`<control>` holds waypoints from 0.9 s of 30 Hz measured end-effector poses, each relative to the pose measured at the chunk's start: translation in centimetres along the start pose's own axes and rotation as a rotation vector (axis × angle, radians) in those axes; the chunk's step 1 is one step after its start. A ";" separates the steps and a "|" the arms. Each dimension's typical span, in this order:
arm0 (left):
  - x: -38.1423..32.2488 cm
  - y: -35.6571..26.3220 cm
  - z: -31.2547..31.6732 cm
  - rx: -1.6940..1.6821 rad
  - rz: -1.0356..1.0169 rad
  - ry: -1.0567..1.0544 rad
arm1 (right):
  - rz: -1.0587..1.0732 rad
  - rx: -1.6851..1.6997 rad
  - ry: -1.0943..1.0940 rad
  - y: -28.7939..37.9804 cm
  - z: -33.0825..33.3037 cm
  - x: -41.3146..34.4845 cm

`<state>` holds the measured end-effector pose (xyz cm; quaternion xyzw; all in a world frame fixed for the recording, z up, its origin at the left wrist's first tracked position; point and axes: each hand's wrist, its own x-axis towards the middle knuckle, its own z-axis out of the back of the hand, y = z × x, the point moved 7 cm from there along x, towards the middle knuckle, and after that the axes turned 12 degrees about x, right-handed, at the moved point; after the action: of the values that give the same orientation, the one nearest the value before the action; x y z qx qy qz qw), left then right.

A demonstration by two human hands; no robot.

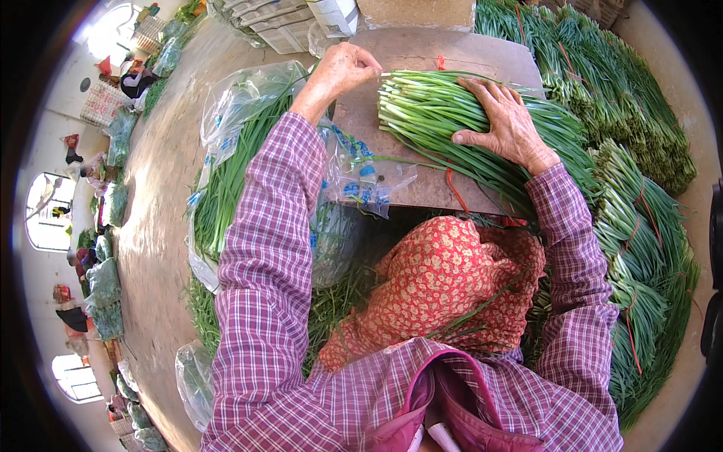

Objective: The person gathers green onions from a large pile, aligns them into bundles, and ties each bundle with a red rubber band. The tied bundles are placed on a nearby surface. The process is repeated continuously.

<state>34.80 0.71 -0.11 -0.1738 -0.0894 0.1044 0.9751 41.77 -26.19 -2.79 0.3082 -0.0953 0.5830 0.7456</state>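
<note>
A thick bundle of garlic chives (435,107) lies across a worn board (356,113), its pale cut ends to the left. My right hand (500,121) spans the bundle from above, thumb on the near side and fingers over the far side, holding it down. Just off the cut ends, my left hand (353,65) pinches the pale tip of a single chive stalk (386,74). A red tie (452,183) runs out from under the bundle and hangs over the board's near edge. Another bit of red tie (440,62) shows behind the bundle.
Left of the board, a clear plastic bag (248,85) holds loose chives (243,186). Crumpled printed plastic (361,175) lies on the board's left corner. Tied chive bundles (638,226) are piled on the right. Floral red cloth (435,277) covers my lap. Other people (138,82) sit far left.
</note>
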 end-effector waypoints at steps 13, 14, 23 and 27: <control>1.4 6.6 22.9 0.972 -0.048 -0.794 | -0.008 0.013 -0.026 -0.3 -0.1 -0.2; 1.9 6.4 24.7 0.909 0.013 -0.886 | -0.003 0.015 -0.029 -0.3 -0.1 -0.2; 10.3 -13.4 18.3 0.256 -0.412 -0.716 | 0.008 -0.005 -0.065 -0.1 0.1 -0.3; 11.4 -17.4 7.1 0.186 -0.498 -0.363 | 0.017 -0.010 -0.091 0.2 0.3 -0.5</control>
<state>47.25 -10.36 14.23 -0.0352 -0.2919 -0.1006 0.9505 41.50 -26.69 -2.72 0.3301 -0.1348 0.5742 0.7370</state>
